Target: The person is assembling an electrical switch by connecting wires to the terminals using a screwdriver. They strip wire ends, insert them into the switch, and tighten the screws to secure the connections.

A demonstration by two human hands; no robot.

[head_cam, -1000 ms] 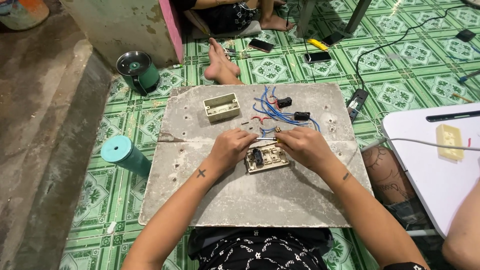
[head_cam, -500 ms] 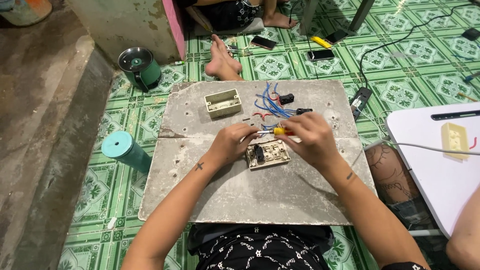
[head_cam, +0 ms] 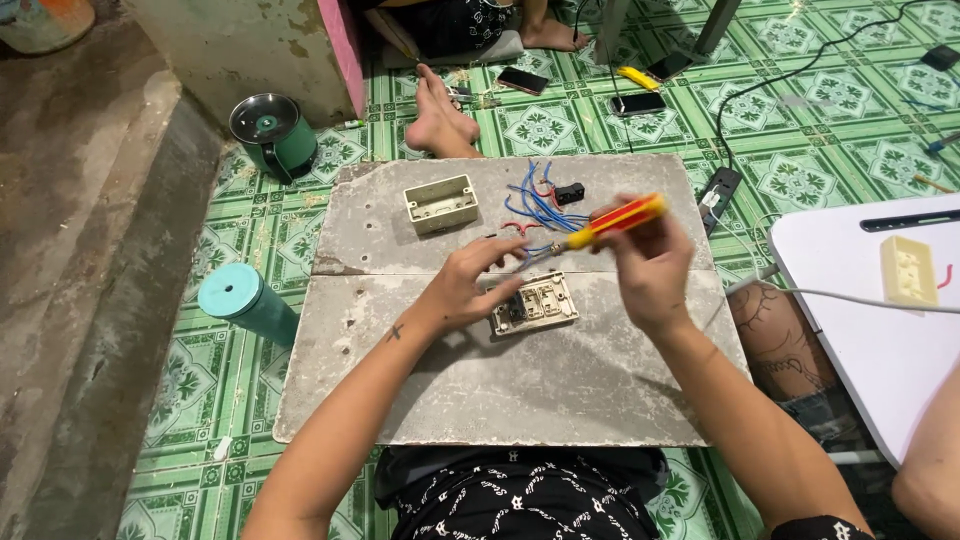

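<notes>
Floor: green patterned tiles (head_cam: 800, 110), with a bare concrete strip down the left side. Work surface: a worn grey slab (head_cam: 560, 400) lying flat on the tiles, cracked across its upper third, with the seated person's lap at its near edge.

Item, centre of slab: cream switch plate (head_cam: 534, 303), lying flat and slightly tilted, dark parts showing on its upper face. The left hand (head_cam: 462, 287) rests just beside its left end, fingers spread and lightly curled, fingertips reaching toward the plate's top edge; whether it grips anything I cannot tell.

Item, above the plate: red-and-yellow screwdriver (head_cam: 606, 223), held in the closed fingers of the right hand (head_cam: 648, 262), handle pointing up and right, tip down-left toward the left fingertips. The hand is raised off the slab.

Item, upper slab: empty cream mounting box (head_cam: 441, 203), open side up, well apart from both hands. To its right, a tangle of blue and red wires (head_cam: 535, 205) with a small black component (head_cam: 570, 193) at its edge.

Surroundings: teal cylindrical container (head_cam: 245, 301) just off the slab's left edge; dark green lidded pot (head_cam: 272, 133) farther back; another person's bare feet (head_cam: 440, 115) beyond the slab; phones (head_cam: 638, 103) and a black cable (head_cam: 780, 75) on the tiles; a white board (head_cam: 860, 330) at right carrying a second cream plate (head_cam: 907, 270).
</notes>
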